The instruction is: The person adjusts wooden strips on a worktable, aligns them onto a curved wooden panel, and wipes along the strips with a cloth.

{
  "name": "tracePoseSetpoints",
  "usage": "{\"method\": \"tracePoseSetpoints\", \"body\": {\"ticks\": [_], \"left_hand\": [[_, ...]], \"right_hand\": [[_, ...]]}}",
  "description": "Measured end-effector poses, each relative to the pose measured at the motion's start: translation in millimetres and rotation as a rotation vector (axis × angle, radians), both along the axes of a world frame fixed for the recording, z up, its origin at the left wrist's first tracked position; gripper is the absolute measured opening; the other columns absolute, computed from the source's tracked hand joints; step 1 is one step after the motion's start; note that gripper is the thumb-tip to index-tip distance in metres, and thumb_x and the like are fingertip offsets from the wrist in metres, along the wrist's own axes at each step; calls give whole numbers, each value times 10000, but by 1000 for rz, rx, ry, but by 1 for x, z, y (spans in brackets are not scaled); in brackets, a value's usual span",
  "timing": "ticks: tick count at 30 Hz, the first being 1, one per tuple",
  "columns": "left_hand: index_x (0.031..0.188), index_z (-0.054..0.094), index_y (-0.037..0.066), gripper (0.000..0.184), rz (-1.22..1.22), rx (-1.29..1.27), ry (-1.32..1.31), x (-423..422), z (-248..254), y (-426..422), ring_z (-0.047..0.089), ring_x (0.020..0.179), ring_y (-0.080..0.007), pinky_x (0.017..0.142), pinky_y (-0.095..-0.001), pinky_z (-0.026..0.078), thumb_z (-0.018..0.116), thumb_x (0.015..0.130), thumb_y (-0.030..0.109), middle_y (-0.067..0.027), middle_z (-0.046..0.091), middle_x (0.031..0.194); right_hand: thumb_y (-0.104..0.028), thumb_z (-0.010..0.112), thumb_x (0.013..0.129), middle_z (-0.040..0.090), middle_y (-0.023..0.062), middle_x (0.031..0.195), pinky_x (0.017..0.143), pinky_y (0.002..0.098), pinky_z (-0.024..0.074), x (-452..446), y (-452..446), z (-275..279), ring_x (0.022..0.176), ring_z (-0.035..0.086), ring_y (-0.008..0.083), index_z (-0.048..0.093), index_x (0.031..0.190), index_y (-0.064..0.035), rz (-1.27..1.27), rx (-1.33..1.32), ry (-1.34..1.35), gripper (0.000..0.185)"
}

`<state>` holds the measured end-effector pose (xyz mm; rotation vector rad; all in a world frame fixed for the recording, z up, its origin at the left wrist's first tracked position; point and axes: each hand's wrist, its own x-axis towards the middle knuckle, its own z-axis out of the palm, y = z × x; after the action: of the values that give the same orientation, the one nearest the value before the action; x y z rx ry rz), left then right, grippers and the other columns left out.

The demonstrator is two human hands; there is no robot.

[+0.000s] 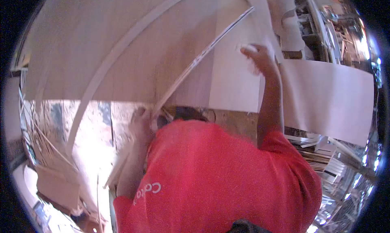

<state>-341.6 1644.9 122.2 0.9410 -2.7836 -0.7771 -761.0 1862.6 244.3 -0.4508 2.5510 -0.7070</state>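
Observation:
My left hand (141, 118) is at the near edge of a large pale board (118, 42), its fingers curled at the lower end of a long thin strip (195, 64). The strip runs slantwise up across the board, with light and dark marks along its length. Over the board's lighter right part, my right hand (261, 59) is raised with fingers closed around a small whitish thing (248, 48). Motion blur hides what kind of thing it is. Another narrow, pale strip (107, 64) curves across the board on the left.
A pale sheet (325, 99) lies to the right of my right arm. Stacked thin boards (313, 158) are below it. Cluttered shelving (313, 26) stands at the upper right. Sticks and a brown panel (57, 188) lie at the lower left, beside a brightly lit patch.

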Motion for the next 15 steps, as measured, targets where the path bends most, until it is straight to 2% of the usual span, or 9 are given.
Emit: {"method": "tracePoseSetpoints", "body": {"ticks": [1, 3, 9, 10, 15], "left_hand": [[938, 753, 120, 238, 24, 72, 66, 0, 1, 3, 669, 860, -316, 720, -431, 533, 765, 824, 328, -97, 670, 910], [940, 718, 97, 195, 59, 84, 64, -9, 1, 7, 649, 919, -360, 769, -502, 525, 728, 824, 254, -104, 649, 963], [855, 700, 60, 177, 142, -46, 184, -79, 25, -1, 645, 837, -394, 718, -504, 522, 723, 800, 226, -131, 646, 872], [836, 692, 71, 119, 142, -63, 111, -88, 19, -3, 647, 838, -386, 703, -471, 512, 689, 737, 137, -126, 647, 889], [865, 712, 67, 143, 144, -67, 78, -101, 30, 6, 659, 807, -396, 702, -474, 528, 702, 751, 153, -126, 670, 926]], "right_hand": [[-402, 783, 862, 643, -9, 810, 670, 329, 485, 1, 7, 4, 737, 583, 108, 759, 1043, -33, -54, 48, -3, 412], [-401, 782, 862, 640, -8, 811, 668, 330, 486, -1, 20, -1, 738, 582, 108, 757, 1037, -32, -55, -50, 9, 409], [-387, 777, 864, 652, 10, 824, 684, 335, 491, -15, 43, -18, 746, 592, 129, 747, 1050, -17, -95, -186, -69, 415], [-382, 774, 866, 660, 18, 831, 690, 336, 493, -14, 44, -17, 750, 598, 137, 746, 1058, -13, -111, -160, -69, 417], [-372, 771, 868, 679, 34, 845, 695, 349, 501, -21, 52, -17, 760, 611, 145, 743, 1066, 0, -115, -196, -104, 423]]}}
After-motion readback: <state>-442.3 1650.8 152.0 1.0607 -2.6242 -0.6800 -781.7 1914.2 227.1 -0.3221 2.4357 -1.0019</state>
